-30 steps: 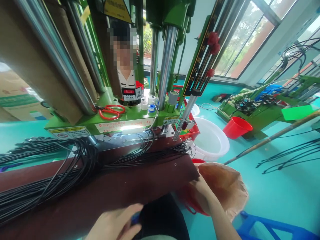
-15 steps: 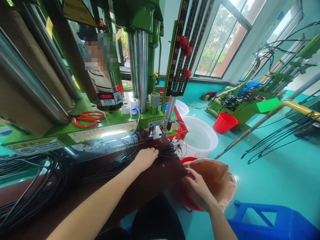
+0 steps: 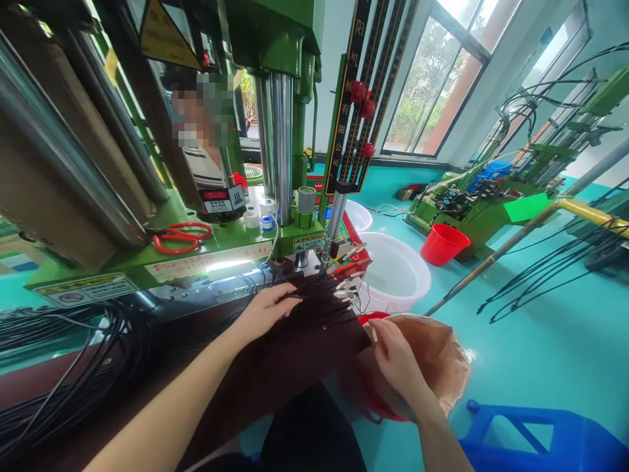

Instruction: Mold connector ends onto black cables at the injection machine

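My left hand [image 3: 268, 311] is closed around a bundle of thin black cables [image 3: 317, 298] on the dark brown tabletop [image 3: 295, 367]. The cables' silvery ends [image 3: 346, 290] fan out to the right, near the table's corner. At that corner my right hand [image 3: 397, 351] has its fingers bent and drawn together, beside the open mouth of a brown paper bag [image 3: 442, 351] in a red bucket. Whatever its fingertips pinch, if anything, is too small to make out. More coiled black cables [image 3: 118, 367] lie at the left.
A green press [image 3: 171, 262] stands behind the table, with red-handled scissors [image 3: 183, 237] on its ledge. White tubs [image 3: 393, 269] and a red bucket [image 3: 445, 244] are on the floor beyond. A blue plastic stool [image 3: 555, 436] is at lower right, below a rusty pole [image 3: 496, 255].
My left hand has shifted left and slightly down, and the cable ends are now spread wider. My right hand stays by the table corner, its fingers slightly raised.
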Demonstrator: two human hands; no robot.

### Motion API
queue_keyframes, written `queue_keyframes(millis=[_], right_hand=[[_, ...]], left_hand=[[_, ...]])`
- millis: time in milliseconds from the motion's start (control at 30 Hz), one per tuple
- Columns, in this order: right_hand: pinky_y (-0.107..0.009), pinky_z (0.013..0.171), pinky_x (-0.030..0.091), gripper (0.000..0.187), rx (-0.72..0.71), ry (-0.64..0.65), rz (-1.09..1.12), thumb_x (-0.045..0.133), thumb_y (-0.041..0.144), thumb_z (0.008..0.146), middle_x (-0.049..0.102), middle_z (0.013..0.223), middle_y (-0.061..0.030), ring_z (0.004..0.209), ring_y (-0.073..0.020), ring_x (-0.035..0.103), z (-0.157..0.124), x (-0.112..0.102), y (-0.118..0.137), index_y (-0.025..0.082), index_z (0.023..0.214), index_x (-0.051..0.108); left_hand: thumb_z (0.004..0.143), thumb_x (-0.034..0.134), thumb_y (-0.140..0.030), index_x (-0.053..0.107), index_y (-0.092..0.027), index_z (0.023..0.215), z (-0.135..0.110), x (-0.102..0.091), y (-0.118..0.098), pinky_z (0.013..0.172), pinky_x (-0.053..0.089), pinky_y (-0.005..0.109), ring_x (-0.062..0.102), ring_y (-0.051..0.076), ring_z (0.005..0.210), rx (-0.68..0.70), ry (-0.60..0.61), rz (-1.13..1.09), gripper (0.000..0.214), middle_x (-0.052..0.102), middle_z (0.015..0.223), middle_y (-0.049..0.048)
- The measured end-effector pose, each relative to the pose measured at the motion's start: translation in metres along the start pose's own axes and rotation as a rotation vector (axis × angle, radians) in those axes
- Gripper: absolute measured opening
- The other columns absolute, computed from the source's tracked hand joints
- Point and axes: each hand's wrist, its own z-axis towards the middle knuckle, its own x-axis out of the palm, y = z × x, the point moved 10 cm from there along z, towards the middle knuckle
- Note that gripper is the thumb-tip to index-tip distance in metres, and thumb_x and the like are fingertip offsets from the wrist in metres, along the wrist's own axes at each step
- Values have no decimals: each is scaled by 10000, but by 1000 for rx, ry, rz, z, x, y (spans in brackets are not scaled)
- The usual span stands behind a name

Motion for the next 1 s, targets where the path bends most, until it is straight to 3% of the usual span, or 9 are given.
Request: queue_keyframes(millis=[67,167,233,367,500,667,867,933,1000], right_hand=[[-402,928,404,343,-30,87,176,443,125,773,613,1083,-66,1030,-216,542,-2,9,23,222,1069,587],[-399,892,438,282,-1,372,665,500,223,813,654,1013,-63,960,-197,596,-5,57,65,230,1086,573],[-416,934,407,450,8,499,1034,621,283,744,618,1108,-64,1041,-205,563,0,90,99,250,1177,504],[-434,914,417,636,-9,464,1461,774,336,557,610,1110,-60,1061,-232,537,32,122,145,254,1137,525],[-418,856,445,312,31,406,1512,691,259,662,684,851,-47,865,-211,615,54,127,161,196,960,624],[-363,732,470,197,10,514,1432,684,252,648,655,687,-12,660,-176,597,48,129,167,188,829,639],[-351,855,403,113,-105,421,1124,588,299,746,589,805,-34,840,-183,541,38,134,159,191,753,618],[-363,893,385,122,-101,408,1089,589,304,734,573,923,-52,942,-206,517,36,142,151,188,745,623],[-378,909,381,126,-45,465,1107,597,300,718,565,1001,-59,993,-221,506,35,153,141,186,764,629]], left_hand=[[828,418,-416,556,-157,749,-8,3,0,492,300,210,383,82,481,-83,128,-150,303,401,498,-52],[818,431,-457,532,-143,682,-22,9,-3,448,220,205,302,60,438,-158,246,-271,357,355,464,-60],[802,451,-477,521,-138,683,-33,20,-4,431,182,207,270,51,435,-201,326,-322,366,363,490,-57],[749,483,-558,503,-144,755,-54,37,8,428,174,204,274,55,461,-307,348,-387,415,357,547,-61],[719,463,-625,443,-161,728,-78,45,31,444,215,205,309,60,478,-411,321,-422,465,364,574,-60],[749,405,-627,474,-164,687,-113,55,48,463,239,219,296,69,455,-459,519,-344,473,361,522,-58],[681,602,-452,589,-202,869,-122,65,22,681,402,233,519,127,711,-279,755,-397,313,600,781,-2],[618,664,-360,590,-177,839,-105,68,13,662,411,224,533,129,732,-245,611,-562,296,609,802,9],[649,631,-341,563,-148,770,-86,66,18,531,382,200,486,89,546,-290,322,-671,238,559,611,-15]])
